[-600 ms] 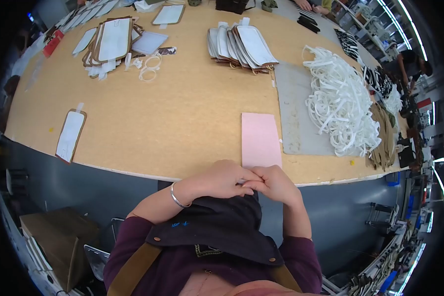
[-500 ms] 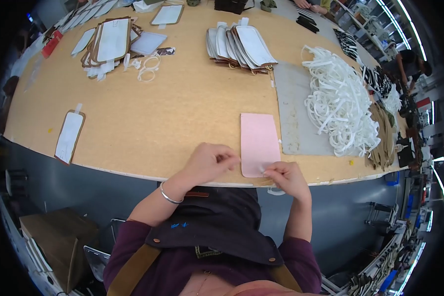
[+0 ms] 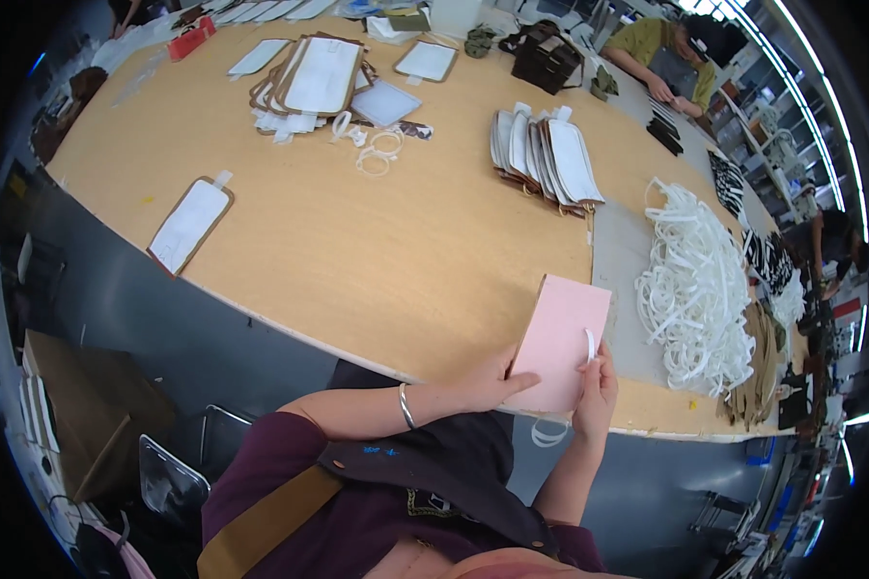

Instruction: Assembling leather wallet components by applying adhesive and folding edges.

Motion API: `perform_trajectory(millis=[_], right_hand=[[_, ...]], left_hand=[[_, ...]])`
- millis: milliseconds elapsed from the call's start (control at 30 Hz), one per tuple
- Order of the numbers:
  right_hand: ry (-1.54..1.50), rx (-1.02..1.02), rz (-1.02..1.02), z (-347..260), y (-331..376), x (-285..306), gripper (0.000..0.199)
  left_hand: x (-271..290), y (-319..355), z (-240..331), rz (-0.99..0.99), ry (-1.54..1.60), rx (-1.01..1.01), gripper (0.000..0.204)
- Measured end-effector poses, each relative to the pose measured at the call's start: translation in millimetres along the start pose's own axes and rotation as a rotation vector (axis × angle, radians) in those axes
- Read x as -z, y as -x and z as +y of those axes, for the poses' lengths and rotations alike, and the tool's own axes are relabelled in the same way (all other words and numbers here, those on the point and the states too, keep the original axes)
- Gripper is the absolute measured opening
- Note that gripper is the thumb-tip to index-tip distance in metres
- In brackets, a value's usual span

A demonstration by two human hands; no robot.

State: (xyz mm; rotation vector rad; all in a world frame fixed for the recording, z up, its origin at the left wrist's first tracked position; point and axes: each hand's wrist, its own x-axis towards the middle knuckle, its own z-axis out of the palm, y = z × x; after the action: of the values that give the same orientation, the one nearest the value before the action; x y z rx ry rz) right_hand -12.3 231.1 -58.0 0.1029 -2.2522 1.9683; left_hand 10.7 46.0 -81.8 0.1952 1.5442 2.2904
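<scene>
One pink panel [image 3: 562, 333] points lengthwise forward, leaning slightly right.

Purple sleeves [image 3: 266, 473] accompany a dark apron [image 3: 406, 468] and silver bangle [image 3: 406, 406].

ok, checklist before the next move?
1. Left hand on the pink piece: ok, thumb over its face, by the left edge.
2. Right hand on the white strip: ok, pinched near the piece's right edge.
3. Strip lying flat on the piece: cannot tell, contact unclear from this view.
4. White loop up on the table: not ok, it hangs past the near edge.
5. Loop and strip one length: cannot tell, any join is hidden.
6. White pile apart from the piece: ok, off to the right.
</scene>
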Motion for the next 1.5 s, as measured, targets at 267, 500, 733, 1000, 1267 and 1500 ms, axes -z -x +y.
perform_trajectory(millis=[267,500,733,1000,1267,1500], right_hand=[[0.391,0.27,-0.37,-102,-14,-33,0.007],[0.722,0.647,-0.789,-114,-29,-64,0.01],[0.15,0.09,-0.517,-125,-47,-35,0.009],[0.033,-0.138,-0.801,-129,-62,-103,0.011],[0.293,-0.401,-0.947,-119,-49,-146,0.015],[0.605,-0.095,-0.819,-106,-53,-144,0.017]], left_hand=[[31,21,46,0.174,-0.188,-0.331,0.059],[60,40,93,-0.026,-0.69,-0.307,0.046],[87,49,56,0.414,-0.431,-0.443,0.03],[92,44,50,0.455,-0.478,-0.563,0.02],[92,49,52,0.548,-0.723,-0.753,0.014],[88,48,52,0.572,-0.705,-0.71,0.025]])
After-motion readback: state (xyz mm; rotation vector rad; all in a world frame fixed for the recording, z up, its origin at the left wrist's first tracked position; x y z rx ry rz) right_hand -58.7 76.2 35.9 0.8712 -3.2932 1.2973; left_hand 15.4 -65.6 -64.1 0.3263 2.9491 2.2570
